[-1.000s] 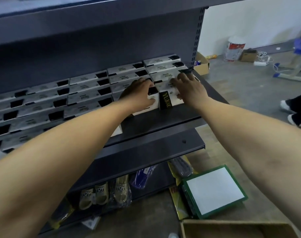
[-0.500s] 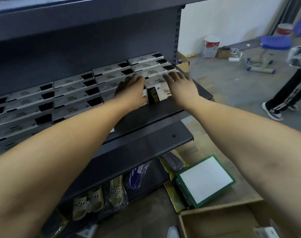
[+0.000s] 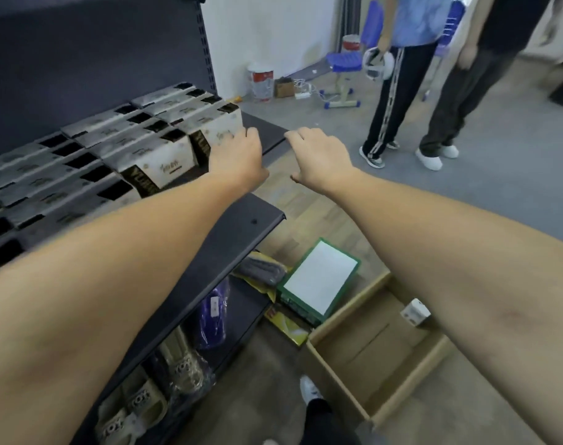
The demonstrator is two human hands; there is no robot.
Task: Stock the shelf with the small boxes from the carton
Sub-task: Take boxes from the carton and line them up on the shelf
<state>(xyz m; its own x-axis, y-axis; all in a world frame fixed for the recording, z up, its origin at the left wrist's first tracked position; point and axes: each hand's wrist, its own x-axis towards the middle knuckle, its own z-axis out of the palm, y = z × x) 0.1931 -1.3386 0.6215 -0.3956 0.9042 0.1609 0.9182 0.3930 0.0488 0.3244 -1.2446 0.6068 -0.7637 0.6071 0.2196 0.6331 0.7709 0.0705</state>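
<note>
Rows of small white-and-black boxes [image 3: 151, 155] fill the dark shelf [image 3: 267, 136]. My left hand [image 3: 238, 155] rests against the front of the rightmost box [image 3: 222, 126], fingers loosely bent. My right hand [image 3: 318, 155] hovers off the shelf's right end, fingers hanging relaxed, holding nothing. On the floor at the lower right sits the open brown carton [image 3: 344, 319], with one small white box [image 3: 415, 312] inside near its far corner.
A lower shelf [image 3: 241, 232] juts out below, with packaged slippers [image 3: 145, 403] and purple items beneath it. A green-edged white box [image 3: 318, 281] lies on the floor beside the carton. Two people [image 3: 402, 75] stand at the right, near a blue chair and a paint bucket.
Both hands have drawn back from the front boxes; my right hand has left the shelf and moved right. The view has swung right and down, showing the carton and the standing people.
</note>
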